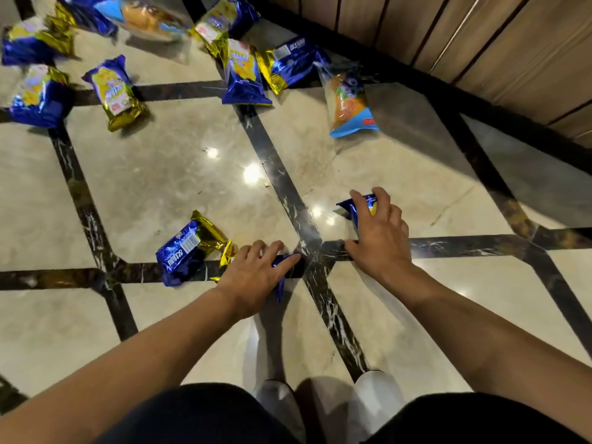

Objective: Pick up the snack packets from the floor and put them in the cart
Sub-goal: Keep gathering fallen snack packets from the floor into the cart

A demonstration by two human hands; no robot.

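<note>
We see the left hand (pixel 253 277) curled over a blue packet (pixel 283 272) on the floor (pixel 179 174), the right hand (pixel 379 232) gripping another blue packet (pixel 355 208). A blue-gold packet (pixel 189 248) lies just left. More packets (pixel 245 75) crowd the far edge by the wood wall (pixel 480 36); bare tile lies between.

Both bare forearms are stretched forward and down toward the floor, almost parallel. The left hand (pixel 256 277) is laid palm down, fingers curled over a blue packet (pixel 283 274), its edge pinched between thumb and fingers. The right hand (pixel 378 232) is set further forward, fingers spread and bent, clamped over the top of a second blue packet (pixel 352 208), thumb tip planted low on the near side. Dark-clad knees and pale shoes are seen below.
</note>
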